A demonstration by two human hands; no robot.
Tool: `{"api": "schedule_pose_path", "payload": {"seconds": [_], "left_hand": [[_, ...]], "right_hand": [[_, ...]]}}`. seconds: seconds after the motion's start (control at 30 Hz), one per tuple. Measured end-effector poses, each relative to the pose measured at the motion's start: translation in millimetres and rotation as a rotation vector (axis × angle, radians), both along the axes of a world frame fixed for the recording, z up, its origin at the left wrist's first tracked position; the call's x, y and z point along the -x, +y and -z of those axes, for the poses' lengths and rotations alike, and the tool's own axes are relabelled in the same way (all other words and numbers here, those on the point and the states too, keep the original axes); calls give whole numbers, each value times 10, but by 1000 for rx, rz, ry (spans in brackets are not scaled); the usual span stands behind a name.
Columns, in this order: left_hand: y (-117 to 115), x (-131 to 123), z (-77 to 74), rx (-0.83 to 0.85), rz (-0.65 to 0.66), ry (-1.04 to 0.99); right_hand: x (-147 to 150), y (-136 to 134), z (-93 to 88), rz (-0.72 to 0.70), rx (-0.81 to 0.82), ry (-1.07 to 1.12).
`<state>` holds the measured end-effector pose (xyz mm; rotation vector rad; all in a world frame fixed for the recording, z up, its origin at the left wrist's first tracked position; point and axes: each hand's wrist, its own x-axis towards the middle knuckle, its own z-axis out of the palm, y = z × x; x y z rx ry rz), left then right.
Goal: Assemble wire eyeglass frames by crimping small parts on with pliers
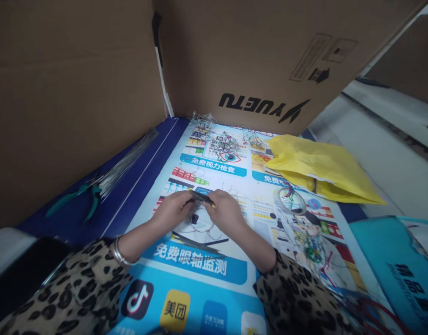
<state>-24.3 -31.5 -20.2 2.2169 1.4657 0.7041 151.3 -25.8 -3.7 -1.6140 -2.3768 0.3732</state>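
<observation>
- My left hand (175,207) has its thumb and fingers closed in a pinch on one end of a slim dark piece (202,197); the fingertips are partly hidden, so I can't tell exactly how they sit.
- My right hand (228,209) pinches the other end, fingers curled in, a brassy tip showing by the thumb.
- The piece is raised between both hands, over the middle of the printed sheet (186,274); gripping both ends probably steadies it and leaves its middle in view.
- Dark strips (203,249) lie on the sheet nearer to me, under the hands, likely there for easy reach.
- Straight wires (130,160) lie bunched on the bench (147,186) to my left, their near end by the teal-handled pliers (93,204); perhaps that keeps them aligned and apart from the tangled wires (228,144) ahead.
- The yellow packet (325,163) and clear ring (290,200) sit off to my right, seemingly out of my working space.
- Cardboard (235,56) stands beyond, perhaps as a screen.
</observation>
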Motion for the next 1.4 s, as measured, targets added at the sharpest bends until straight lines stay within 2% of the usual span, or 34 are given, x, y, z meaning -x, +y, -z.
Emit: {"api": "schedule_pose_path", "payload": {"seconds": [0.2,0.43,0.6,0.73,0.87,1.17,1.4], "left_hand": [[8,6,19,13,67,14],[14,33,53,-149,190,98],[11,25,10,-307,397,231],[15,32,19,-342,555,187],[21,32,51,-330,578,117],[35,3,86,-237,517,53],[41,26,74,-201,519,62]], "right_hand": [[-44,-8,50,29,-72,-40],[-76,-27,88,107,-95,-79],[-56,-24,107,122,-101,-81],[-54,-29,120,115,-92,-103],[-68,-25,138,117,-101,-121],[-52,71,150,102,-142,-216],[-69,77,156,93,-123,-167]]}}
